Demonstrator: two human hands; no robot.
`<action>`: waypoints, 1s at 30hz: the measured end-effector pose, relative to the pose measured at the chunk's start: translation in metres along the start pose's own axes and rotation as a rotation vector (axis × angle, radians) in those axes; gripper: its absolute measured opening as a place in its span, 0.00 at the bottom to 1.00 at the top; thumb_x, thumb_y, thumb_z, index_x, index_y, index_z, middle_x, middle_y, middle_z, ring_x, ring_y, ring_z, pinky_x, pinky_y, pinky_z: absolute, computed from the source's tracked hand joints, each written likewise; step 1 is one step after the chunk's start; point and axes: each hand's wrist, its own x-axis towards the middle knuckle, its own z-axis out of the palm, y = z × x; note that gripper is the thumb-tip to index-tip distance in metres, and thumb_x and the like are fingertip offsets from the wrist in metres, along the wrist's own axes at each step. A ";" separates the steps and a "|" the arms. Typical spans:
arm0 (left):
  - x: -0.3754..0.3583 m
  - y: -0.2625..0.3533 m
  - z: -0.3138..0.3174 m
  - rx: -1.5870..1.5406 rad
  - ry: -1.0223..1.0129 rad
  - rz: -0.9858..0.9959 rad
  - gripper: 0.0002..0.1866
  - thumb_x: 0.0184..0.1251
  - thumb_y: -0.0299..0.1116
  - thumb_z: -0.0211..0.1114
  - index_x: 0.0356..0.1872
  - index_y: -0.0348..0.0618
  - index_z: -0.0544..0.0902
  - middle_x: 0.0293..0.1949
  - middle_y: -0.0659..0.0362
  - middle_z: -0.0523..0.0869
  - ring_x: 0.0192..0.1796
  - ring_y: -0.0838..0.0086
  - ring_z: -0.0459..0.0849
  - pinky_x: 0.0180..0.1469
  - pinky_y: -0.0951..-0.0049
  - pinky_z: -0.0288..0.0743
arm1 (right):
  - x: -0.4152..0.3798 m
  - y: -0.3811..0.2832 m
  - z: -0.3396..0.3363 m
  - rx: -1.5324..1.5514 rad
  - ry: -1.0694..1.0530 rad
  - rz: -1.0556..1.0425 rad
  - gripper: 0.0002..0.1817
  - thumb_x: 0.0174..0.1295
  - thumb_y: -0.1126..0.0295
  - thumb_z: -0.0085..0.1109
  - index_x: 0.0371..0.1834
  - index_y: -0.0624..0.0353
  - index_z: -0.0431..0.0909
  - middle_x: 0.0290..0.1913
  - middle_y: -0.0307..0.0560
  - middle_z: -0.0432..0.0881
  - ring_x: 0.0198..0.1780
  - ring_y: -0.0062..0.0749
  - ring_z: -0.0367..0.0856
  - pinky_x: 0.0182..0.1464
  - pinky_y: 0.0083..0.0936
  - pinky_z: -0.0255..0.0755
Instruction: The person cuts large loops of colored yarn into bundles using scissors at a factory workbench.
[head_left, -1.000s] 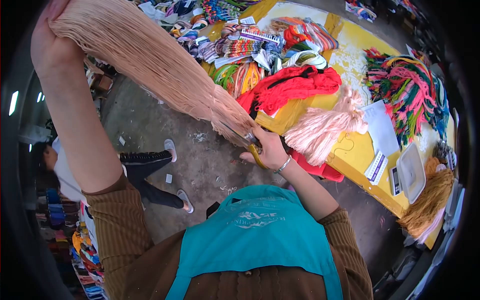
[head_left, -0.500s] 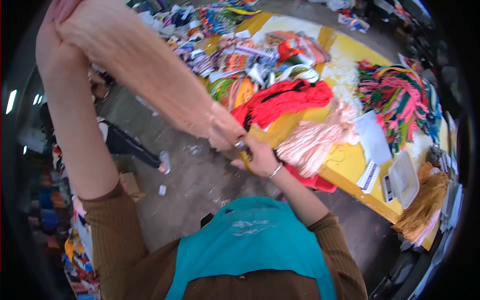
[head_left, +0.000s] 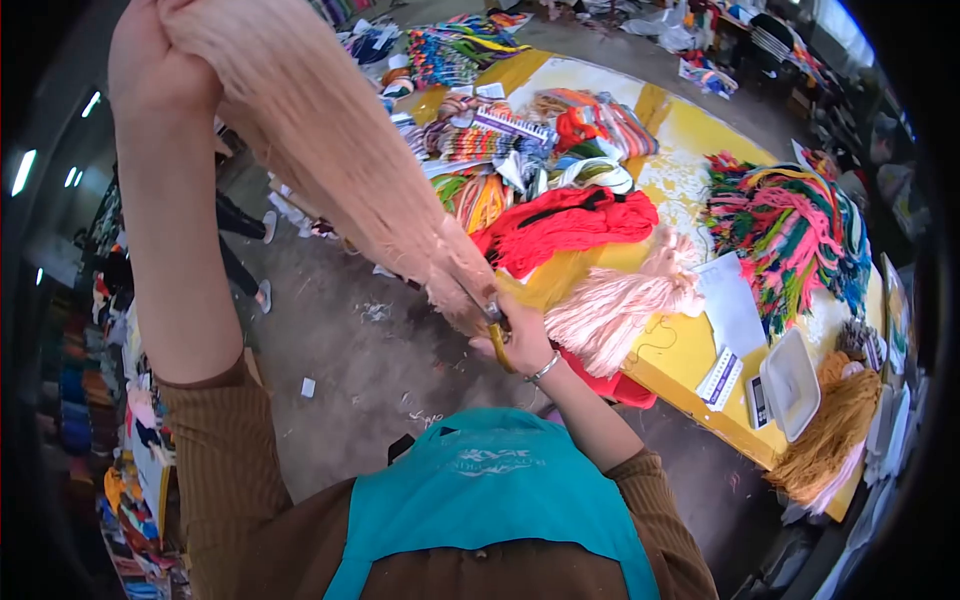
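Raised at the top left, my left hand (head_left: 165,70) is closed around the upper end of a long hank of pale peach yarn (head_left: 320,130). The hank stretches taut and slanting down to my right. At its lower end, my right hand (head_left: 522,338) grips yellow-handled scissors (head_left: 499,343). The blades lie against the cut-looking, ragged tip of the yarn. Close by on the table are a pale pink hank (head_left: 620,310) and a bright red hank (head_left: 570,225).
A yellow table (head_left: 680,385) bears multicoloured yarn bundles (head_left: 790,235), a small scale (head_left: 760,400), a clear plastic tray (head_left: 792,385), a paper sheet (head_left: 735,300) and an ochre hank (head_left: 835,430). A person's legs (head_left: 240,250) stand at the left. Scraps litter the floor.
My left hand and the hank have shifted slightly right and down in view. The scissor blades now show at the yarn's lower end. The whole view has turned a little.
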 end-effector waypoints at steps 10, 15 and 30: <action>0.002 -0.002 0.001 0.050 -0.050 -0.018 0.16 0.76 0.32 0.49 0.22 0.45 0.69 0.15 0.69 0.64 0.16 0.84 0.63 0.31 0.80 0.69 | 0.010 -0.002 0.005 -0.013 0.033 -0.031 0.28 0.43 0.56 0.79 0.40 0.58 0.72 0.26 0.50 0.77 0.28 0.47 0.79 0.32 0.35 0.74; 0.007 0.004 -0.005 0.128 -0.116 -0.024 0.17 0.77 0.33 0.48 0.22 0.45 0.69 0.14 0.69 0.64 0.16 0.83 0.63 0.35 0.78 0.71 | 0.012 0.000 0.006 -0.031 0.035 -0.037 0.28 0.44 0.56 0.79 0.40 0.57 0.72 0.27 0.51 0.78 0.28 0.47 0.80 0.33 0.35 0.74; 0.002 -0.009 0.001 0.126 0.043 0.150 0.15 0.76 0.32 0.51 0.24 0.44 0.70 0.14 0.68 0.66 0.15 0.84 0.65 0.31 0.80 0.73 | 0.022 -0.004 0.001 -0.018 0.048 -0.147 0.28 0.43 0.57 0.79 0.40 0.58 0.72 0.27 0.50 0.78 0.29 0.50 0.80 0.33 0.36 0.74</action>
